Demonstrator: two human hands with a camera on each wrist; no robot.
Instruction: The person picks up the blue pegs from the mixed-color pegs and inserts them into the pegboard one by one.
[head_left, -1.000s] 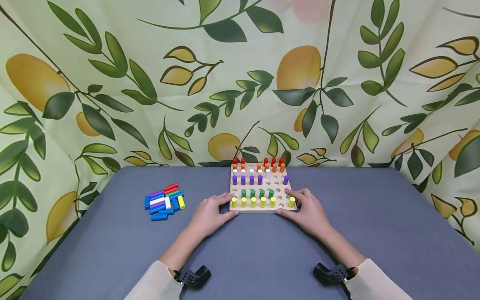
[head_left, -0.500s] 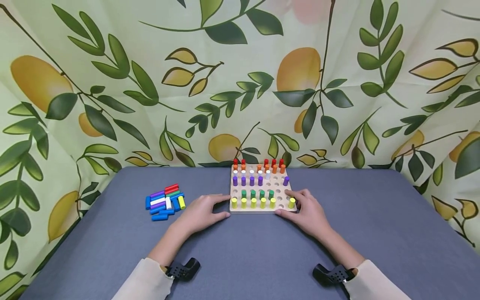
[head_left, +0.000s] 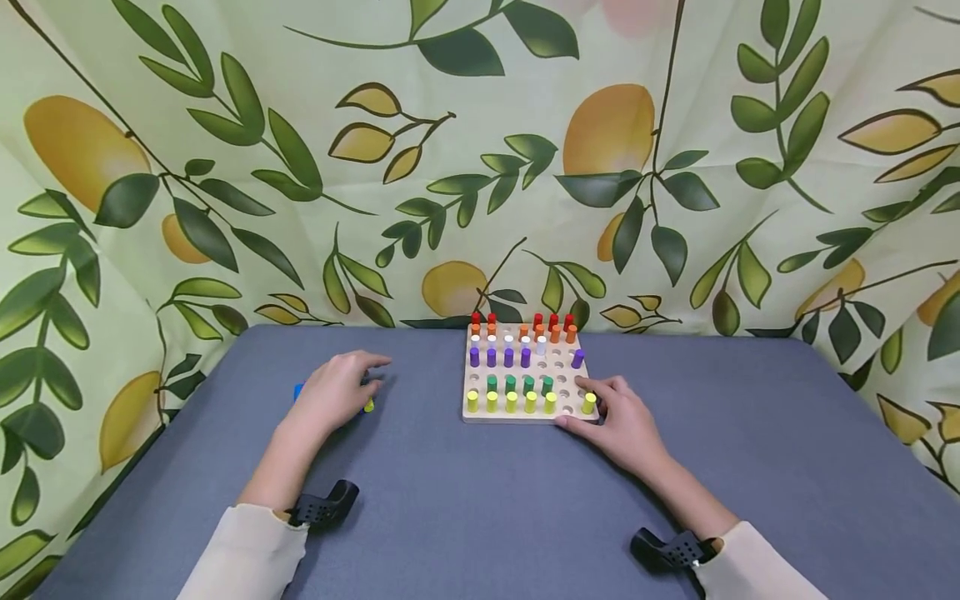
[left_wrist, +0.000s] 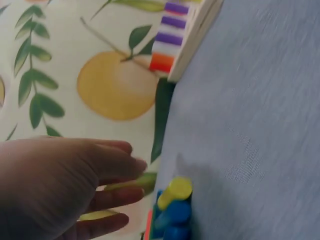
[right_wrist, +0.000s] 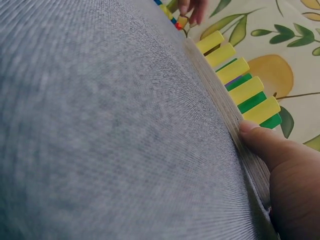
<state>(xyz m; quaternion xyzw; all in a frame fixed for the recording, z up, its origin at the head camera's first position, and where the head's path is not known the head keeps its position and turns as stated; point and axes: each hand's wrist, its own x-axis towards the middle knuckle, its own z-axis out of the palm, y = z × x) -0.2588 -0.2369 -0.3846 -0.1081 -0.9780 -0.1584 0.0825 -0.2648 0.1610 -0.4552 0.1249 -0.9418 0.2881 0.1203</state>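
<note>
A wooden pegboard (head_left: 517, 419) stands on the table with rows of red, orange, white, purple, green and yellow pegs (head_left: 511, 402) upright in it. Several of its holes hold no peg. My right hand (head_left: 622, 417) grips the board's front right corner, and in the right wrist view the thumb (right_wrist: 257, 137) presses its front edge. Over the loose pegs at the left hovers my left hand (head_left: 333, 387), fingers loosely bent and nothing between them. It hides most of that pile; a blue peg (head_left: 297, 390) and a yellow peg (left_wrist: 181, 188) show beside and below it.
The grey cloth-covered table (head_left: 480, 508) runs back to a hanging cloth (head_left: 495, 208) printed with fruit and leaves. Each wrist wears a black camera mount (head_left: 326, 506). The pegboard's far edge is close to the hanging cloth.
My left hand has left the pegboard's left edge and moved left to above the loose pegs, covering most of them. The right hand keeps its place on the board.
</note>
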